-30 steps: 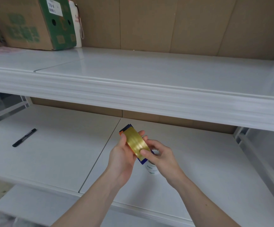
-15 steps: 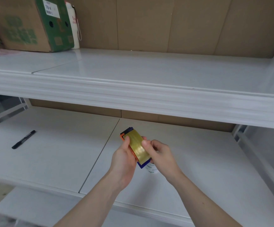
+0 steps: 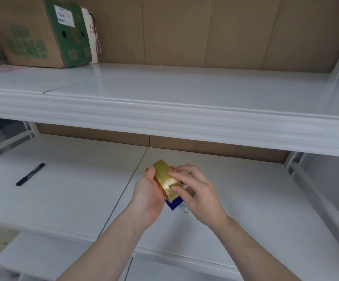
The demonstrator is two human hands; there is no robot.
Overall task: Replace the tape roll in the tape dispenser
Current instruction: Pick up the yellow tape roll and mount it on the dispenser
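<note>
A yellowish tape roll (image 3: pixel 164 177) sits in a tape dispenser whose blue end (image 3: pixel 173 203) sticks out below the roll and whose orange edge shows at the left. My left hand (image 3: pixel 147 197) grips the dispenser from the left side, thumb up along the roll. My right hand (image 3: pixel 197 191) rests on the roll from the right, thumb and forefinger pressed on its outer face. Both are held above the lower white shelf (image 3: pixel 235 199). A white object with print (image 3: pixel 184 208) lies on the shelf under my hands, mostly hidden.
A black pen (image 3: pixel 30 174) lies on the lower shelf to the left. The upper shelf (image 3: pixel 174 94) juts out above my hands. A cardboard box with a green side (image 3: pixel 41 31) and a white bag (image 3: pixel 90 35) stand at its far left.
My right hand's fingers have slid over the roll's face, now spread wider across it. The dispenser has tilted slightly, so less of its blue top shows. The view has shifted a little.
</note>
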